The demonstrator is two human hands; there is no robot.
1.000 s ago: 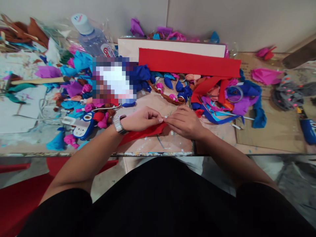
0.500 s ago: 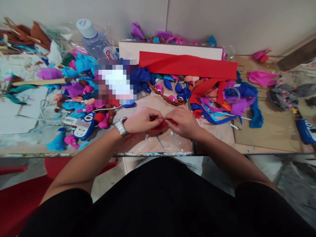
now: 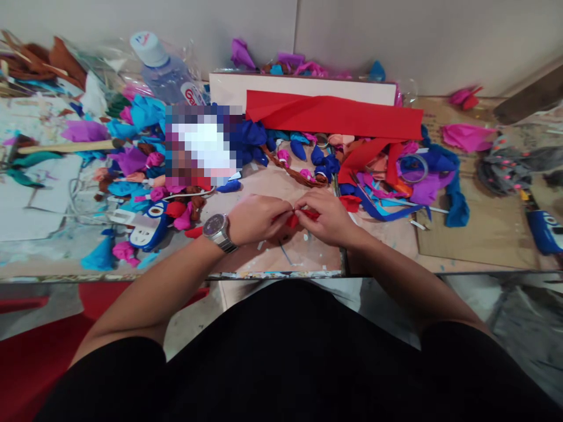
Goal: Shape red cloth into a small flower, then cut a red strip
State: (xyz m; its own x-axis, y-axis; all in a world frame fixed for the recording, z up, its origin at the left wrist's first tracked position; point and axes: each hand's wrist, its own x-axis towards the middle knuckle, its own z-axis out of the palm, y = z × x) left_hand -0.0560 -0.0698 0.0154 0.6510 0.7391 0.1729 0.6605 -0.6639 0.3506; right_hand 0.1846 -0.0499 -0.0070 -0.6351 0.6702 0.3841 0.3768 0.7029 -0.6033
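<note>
A small piece of red crepe paper (image 3: 292, 221) is pinched between my two hands, low over the table. My left hand (image 3: 259, 220), with a metal watch (image 3: 216, 228) at its wrist, has thumb and forefinger closed on the paper's left side. From the right, my right hand (image 3: 328, 217) pinches the same paper, its fingertips touching those of the left. Most of the paper is hidden by my fingers. Beyond the hands lies a twisted brown paper strand (image 3: 299, 171) with pink and blue bits. A wide red crepe paper strip (image 3: 334, 117) lies farther back.
At the left are heaps of coloured paper twists (image 3: 132, 159), a clear bottle (image 3: 165, 73) and a blue-and-white power strip (image 3: 152, 225). On the right are a roll of clear tape (image 3: 413, 168), paper strips and a cardboard sheet (image 3: 479, 234). A red chair (image 3: 35, 363) stands below left.
My left hand has rolled over, so the watch face now shows and its knuckles point up. Both hands stay together on the red paper.
</note>
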